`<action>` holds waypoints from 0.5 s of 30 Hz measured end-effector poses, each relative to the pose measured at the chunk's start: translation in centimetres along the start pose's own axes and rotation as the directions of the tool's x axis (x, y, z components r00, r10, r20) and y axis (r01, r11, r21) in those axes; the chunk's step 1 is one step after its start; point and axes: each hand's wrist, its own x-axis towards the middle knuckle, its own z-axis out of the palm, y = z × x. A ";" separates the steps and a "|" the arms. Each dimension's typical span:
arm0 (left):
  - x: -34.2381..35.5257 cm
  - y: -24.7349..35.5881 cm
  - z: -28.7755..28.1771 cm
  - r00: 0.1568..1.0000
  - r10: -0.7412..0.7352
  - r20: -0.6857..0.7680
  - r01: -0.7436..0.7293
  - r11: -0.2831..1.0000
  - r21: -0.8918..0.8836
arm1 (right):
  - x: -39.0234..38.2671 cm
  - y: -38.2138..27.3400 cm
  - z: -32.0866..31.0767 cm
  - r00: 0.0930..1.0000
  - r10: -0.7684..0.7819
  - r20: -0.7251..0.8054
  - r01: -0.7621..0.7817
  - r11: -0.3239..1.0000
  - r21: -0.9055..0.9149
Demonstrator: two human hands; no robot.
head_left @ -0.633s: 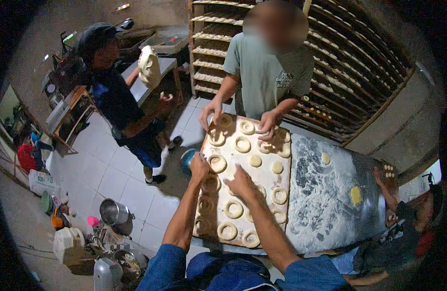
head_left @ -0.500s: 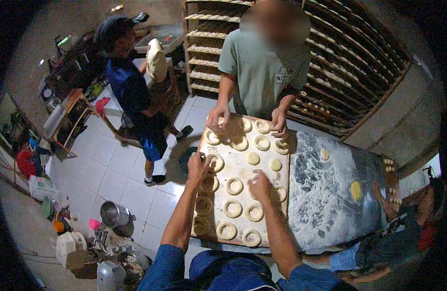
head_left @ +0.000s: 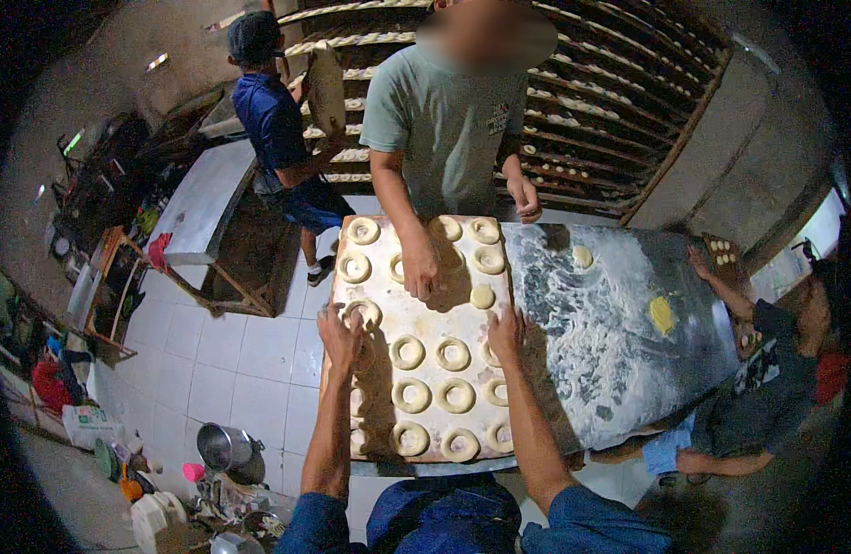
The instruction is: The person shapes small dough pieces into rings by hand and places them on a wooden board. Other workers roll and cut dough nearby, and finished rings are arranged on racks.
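Note:
A pale wooden board (head_left: 416,325) carries rows of ring-shaped dough pieces, among them a dough ring (head_left: 453,354) near its middle. My left hand (head_left: 342,336) grips the board's left edge, thumb close to another dough ring (head_left: 363,314). On the opposite edge, my right hand (head_left: 506,334) is closed with its thumb over the board and its fingers at the outer side. Beneath that wrist, one dough ring (head_left: 493,353) is partly covered. A flat dough disc (head_left: 482,295) without a hole lies just beyond my right hand. Opposite me, a co-worker's hand (head_left: 421,270) presses down among the far pieces.
A floury metal table (head_left: 582,369) extends right, with a dough piece (head_left: 582,257) and a yellow lump (head_left: 662,315) on it. Another person's arm (head_left: 725,291) reaches in there. Behind the co-worker stand racks (head_left: 619,102) of dough. A metal pot (head_left: 229,451) sits on the tiled floor.
My right hand has moved from over the dough to the board's right edge. The co-worker's one hand has come nearer; the other has left the board. The person at left has turned toward the racks.

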 end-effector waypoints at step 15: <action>-10.5 16.9 -5.9 0.934 -0.183 0.306 0.302 0.861 -0.409 | 1.7 5.3 1.8 0.988 0.142 0.051 -0.147 0.821 0.551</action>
